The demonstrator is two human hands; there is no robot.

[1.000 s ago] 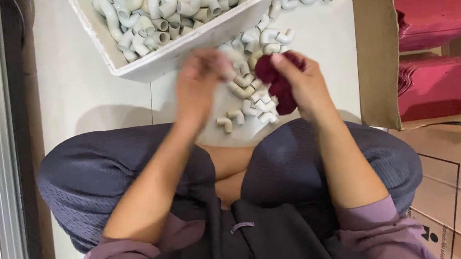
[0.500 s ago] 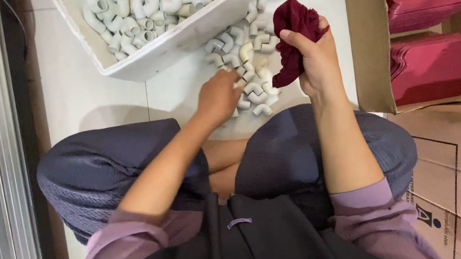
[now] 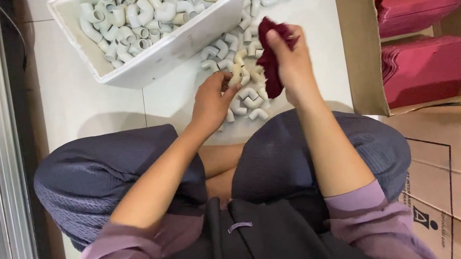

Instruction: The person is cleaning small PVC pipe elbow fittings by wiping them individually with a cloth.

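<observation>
I see my right hand (image 3: 293, 65) pinching a limp maroon bag (image 3: 272, 56) at upper centre; my left hand (image 3: 211, 103) closes on a light, rigid elbow (image 3: 234, 78), easiest gripped across its bend.

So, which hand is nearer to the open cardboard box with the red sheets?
Right. The right hand, holding a dark red pouch, is just beside the cardboard box; the left hand is farther away, on the loose white pipe elbows.

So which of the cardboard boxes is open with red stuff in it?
The brown box at upper right, beside the right hand: it is open and holds two red stacks. The boxes below it are closed.
</observation>
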